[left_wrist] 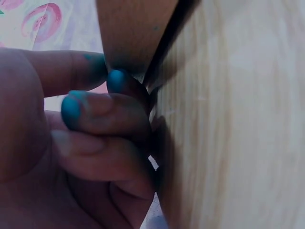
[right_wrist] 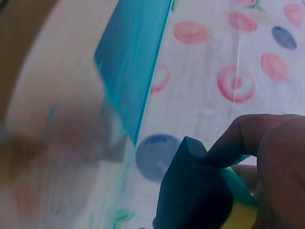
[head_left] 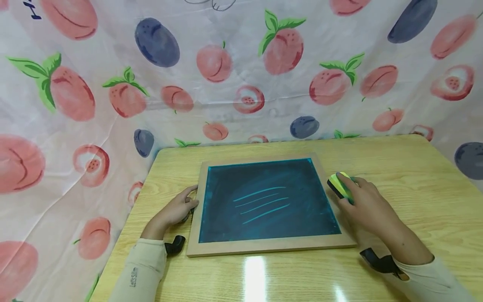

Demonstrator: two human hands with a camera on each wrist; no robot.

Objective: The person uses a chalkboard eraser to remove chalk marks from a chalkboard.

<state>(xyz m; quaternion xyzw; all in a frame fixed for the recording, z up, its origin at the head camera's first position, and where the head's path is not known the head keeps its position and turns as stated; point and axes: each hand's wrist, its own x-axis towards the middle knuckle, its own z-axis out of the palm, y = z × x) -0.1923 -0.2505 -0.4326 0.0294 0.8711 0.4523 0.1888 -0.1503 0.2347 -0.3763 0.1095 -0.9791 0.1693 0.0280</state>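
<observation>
A chalkboard (head_left: 260, 222) with a wooden frame lies on the table, several blue chalk strokes (head_left: 264, 200) across its middle. My left hand (head_left: 177, 208) holds the frame's left edge; in the left wrist view its fingertips (left_wrist: 71, 109), stained blue, are curled close by the frame (left_wrist: 133, 38). Beyond the right edge of the board, my right hand (head_left: 366, 205) grips a yellow-green board eraser (head_left: 344, 186) with a dark felt side. The felt (right_wrist: 190, 191) faces toward the board, and the eraser is tilted in the right wrist view.
The pale wooden table (head_left: 415, 167) reaches past the board on both sides. A fruit-print cloth (head_left: 241, 50) hangs behind it and along the left. Dark wrist pieces (head_left: 379, 261) stick out by both cuffs. Light glares on the table's front.
</observation>
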